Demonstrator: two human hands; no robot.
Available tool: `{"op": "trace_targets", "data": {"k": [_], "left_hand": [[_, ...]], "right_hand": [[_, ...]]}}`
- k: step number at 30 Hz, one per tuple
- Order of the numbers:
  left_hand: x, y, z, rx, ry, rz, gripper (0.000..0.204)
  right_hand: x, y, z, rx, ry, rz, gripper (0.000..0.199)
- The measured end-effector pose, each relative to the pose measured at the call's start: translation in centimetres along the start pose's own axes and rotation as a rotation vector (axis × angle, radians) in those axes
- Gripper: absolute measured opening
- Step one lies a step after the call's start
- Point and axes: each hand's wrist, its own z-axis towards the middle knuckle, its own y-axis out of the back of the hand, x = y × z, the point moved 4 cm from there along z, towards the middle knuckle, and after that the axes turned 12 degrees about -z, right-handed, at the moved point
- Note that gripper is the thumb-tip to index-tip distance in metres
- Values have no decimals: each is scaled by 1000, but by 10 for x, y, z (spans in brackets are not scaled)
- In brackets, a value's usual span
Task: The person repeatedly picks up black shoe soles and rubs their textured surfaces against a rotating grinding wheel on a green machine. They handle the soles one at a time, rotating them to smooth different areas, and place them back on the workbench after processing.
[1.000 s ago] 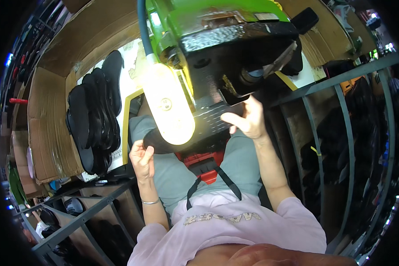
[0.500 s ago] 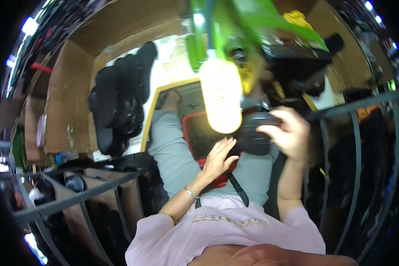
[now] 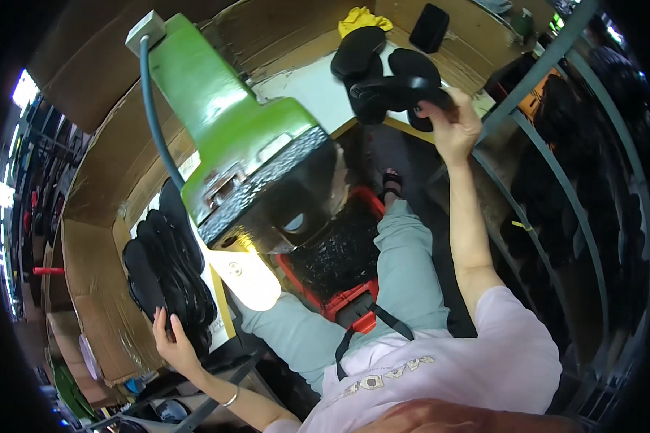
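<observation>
My right hand [image 3: 451,128] pinches a black shoe sole [image 3: 391,92] by its near end, above the far right part of the white worktop. Other black soles lie there: one upper left sole [image 3: 359,52] and one upper right sole [image 3: 412,65], partly covered by the held one. At the left, my left hand [image 3: 177,345] rests its fingertips on the near end of a row of black soles [image 3: 167,267] leaning together. Its fingers are spread, and no sole is lifted in it. Between my hands stands a green machine [image 3: 238,137] with a glowing lamp [image 3: 249,280] under its head.
Cardboard walls [image 3: 97,289] surround the white worktop [image 3: 296,90]. A red crate [image 3: 339,299] with dark scraps sits between my legs. A yellow cloth [image 3: 365,20] and a dark flat object [image 3: 430,29] lie at the back. Metal rails [image 3: 556,151] run along the right.
The view has turned and shifted. My right hand has carried the sole from beside the lamp to the soles at the far right. My left hand has gone from above my lap to the left row.
</observation>
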Motion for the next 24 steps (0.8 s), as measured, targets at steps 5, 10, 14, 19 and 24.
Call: {"op": "trace_targets", "data": {"k": [5,10,14,19,24], "left_hand": [[14,8,-5,-7,-76,-33,24],[11,2,-6,-88,-277,240,22],[8,5,-13,-77,-295,207,23],[-2,2,-13,37,-371,308,40],[-18,-4,-5,-76,-606,352,27]], "right_hand": [[-7,-3,46,-23,250,62,25],[-67,-64,89,51,419,-324,29],[-147,-119,79,579,95,-656,25],[-161,-157,55,590,209,-961,51],[-153,-218,45,468,412,-1518,47]]}}
